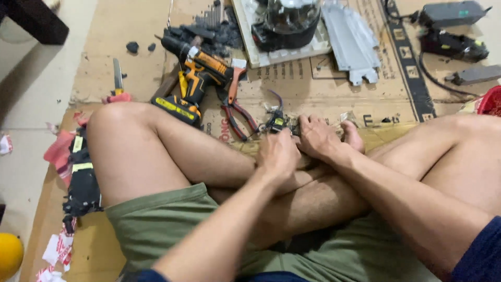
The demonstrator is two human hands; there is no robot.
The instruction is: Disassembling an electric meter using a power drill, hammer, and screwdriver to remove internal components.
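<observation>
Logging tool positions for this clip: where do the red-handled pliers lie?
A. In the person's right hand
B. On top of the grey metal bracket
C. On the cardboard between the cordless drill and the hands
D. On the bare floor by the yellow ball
C: the red-handled pliers lie on the cardboard, just right of the cordless drill and left of the left hand and right hand.
</observation>
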